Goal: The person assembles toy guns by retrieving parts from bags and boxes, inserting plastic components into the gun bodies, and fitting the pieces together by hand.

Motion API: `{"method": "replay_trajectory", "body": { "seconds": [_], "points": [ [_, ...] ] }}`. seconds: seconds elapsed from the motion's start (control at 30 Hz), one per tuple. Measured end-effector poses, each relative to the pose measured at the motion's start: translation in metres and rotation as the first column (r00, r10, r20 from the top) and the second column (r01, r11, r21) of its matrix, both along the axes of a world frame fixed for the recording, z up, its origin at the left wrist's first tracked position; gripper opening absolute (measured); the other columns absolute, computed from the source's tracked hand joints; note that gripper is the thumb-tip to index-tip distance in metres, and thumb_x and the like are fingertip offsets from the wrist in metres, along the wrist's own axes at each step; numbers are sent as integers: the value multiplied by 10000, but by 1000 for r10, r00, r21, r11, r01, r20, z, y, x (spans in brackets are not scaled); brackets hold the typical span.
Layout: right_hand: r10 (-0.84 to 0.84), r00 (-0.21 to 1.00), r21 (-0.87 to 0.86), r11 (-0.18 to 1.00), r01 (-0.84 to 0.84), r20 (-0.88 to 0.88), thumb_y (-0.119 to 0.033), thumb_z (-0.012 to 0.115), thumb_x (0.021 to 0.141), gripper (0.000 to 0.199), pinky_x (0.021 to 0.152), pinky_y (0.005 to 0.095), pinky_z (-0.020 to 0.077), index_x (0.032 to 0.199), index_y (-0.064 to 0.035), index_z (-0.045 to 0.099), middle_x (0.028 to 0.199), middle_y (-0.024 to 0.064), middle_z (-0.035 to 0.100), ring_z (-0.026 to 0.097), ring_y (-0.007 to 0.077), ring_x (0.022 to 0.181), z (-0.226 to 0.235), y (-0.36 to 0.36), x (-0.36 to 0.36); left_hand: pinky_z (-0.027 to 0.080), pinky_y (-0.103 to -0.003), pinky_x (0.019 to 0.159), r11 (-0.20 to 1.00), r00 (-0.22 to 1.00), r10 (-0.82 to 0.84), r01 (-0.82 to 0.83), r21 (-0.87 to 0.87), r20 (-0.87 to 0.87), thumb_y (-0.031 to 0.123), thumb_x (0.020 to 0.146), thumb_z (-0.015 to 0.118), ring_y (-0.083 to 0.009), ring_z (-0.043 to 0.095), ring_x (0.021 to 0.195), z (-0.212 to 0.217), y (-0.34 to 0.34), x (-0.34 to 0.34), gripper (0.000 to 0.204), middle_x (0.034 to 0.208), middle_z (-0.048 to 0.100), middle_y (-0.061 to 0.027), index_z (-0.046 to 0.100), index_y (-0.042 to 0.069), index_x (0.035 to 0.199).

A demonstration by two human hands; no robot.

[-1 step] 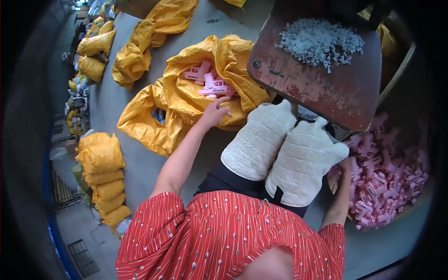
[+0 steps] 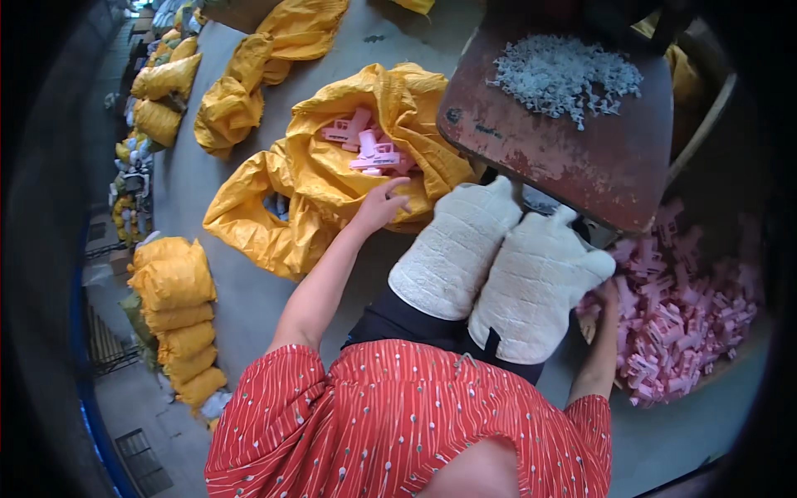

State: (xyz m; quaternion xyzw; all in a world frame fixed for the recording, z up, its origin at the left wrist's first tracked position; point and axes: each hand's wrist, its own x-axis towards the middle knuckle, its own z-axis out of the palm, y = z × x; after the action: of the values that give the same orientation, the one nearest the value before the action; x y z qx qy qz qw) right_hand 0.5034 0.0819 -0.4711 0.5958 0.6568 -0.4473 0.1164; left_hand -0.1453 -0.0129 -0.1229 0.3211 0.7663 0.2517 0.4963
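Observation:
My left hand (image 2: pixel 383 206) is at the near edge of an open yellow woven sack (image 2: pixel 311 178). Its fingers are spread and nothing shows in them. Pink toy pistols (image 2: pixel 379 156) lie inside the sack, just beyond the fingertips. On my right side, my right hand (image 2: pixel 605 295) reaches down beside my right knee, at the near edge of a large heap of pink toy pistols (image 2: pixel 677 336). Its fingers are hidden, so I cannot make out whether it holds anything. Thick off-white quilted pads (image 2: pixel 455 249) cover both my thighs.
Ahead of my knees is a worn reddish-brown board (image 2: pixel 573 166) bearing a pile of small whitish translucent pieces (image 2: pixel 569 76). Another yellow sack (image 2: pixel 228 112) lies crumpled on the grey floor at the far left. Stacked yellow bundles (image 2: pixel 176 307) stand to the left.
The whole view has slid slightly, so things sit a little further left. Both hands keep nearly the same places, with no grasp or release visible.

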Motion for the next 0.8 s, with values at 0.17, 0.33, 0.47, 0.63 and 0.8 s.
{"method": "replay_trajectory", "body": {
  "seconds": [0.17, 0.33, 0.47, 0.63, 0.8],
  "points": [
    [-245, 969, -32, 969, 246, 22, -253, 767, 689, 622, 849, 437, 530, 1226, 3, 584, 1070, 222, 679, 669, 319, 988, 76, -41, -48, 485, -232, 569, 999, 999, 31, -30, 21, -35, 115, 905, 609, -84, 610, 616, 33, -44, 21, 442, 756, 708, -55, 575, 25, 1336],
    [-504, 739, 354, 659, 664, -447, -141, 722, 783, 565, 925, 351, 497, 1292, 35, 550, 1236, 182, 613, 628, 262, 1102, 158, -39, -30, 477, -223, 610, 937, 989, 49, 3, 349, -139, 60, 916, 572, -69, 588, 611, 93, -18, 69, 346, 719, 683, -47, 644, 6, 1250],
    [-346, 468, 220, 562, 797, -813, -174, 761, 837, 725, 1005, 339, 446, 1423, 25, 384, 1320, 113, 534, 562, 231, 1171, 303, 20, -100, 294, -181, 437, 893, 959, -3, -124, 433, 283, 121, 934, 514, -17, 411, 482, 156, 19, 115, 447, 700, 654, -52, 550, 2, 1363],
    [-95, 0, -71, 740, 669, -995, -390, 798, 812, 862, 1022, 346, 460, 1456, -29, 353, 1364, 84, 499, 547, 202, 1214, 459, 8, -248, 322, -198, 445, 925, 768, -220, -32, 378, 602, 263, 979, 496, -35, 416, 487, 162, 56, 189, 595, 857, 690, -60, 333, 55, 1513],
    [46, 376, 133, 969, 207, -925, -112, 746, 838, 556, 1016, 345, 463, 1345, -14, 541, 1301, 89, 597, 587, 203, 1181, 459, 23, -285, 563, -248, 748, 804, 627, 4, -465, 371, 779, 136, 979, 536, -137, 674, 897, 144, 60, 167, 526, 1185, 646, -108, 394, 66, 1481]
  ]
}}
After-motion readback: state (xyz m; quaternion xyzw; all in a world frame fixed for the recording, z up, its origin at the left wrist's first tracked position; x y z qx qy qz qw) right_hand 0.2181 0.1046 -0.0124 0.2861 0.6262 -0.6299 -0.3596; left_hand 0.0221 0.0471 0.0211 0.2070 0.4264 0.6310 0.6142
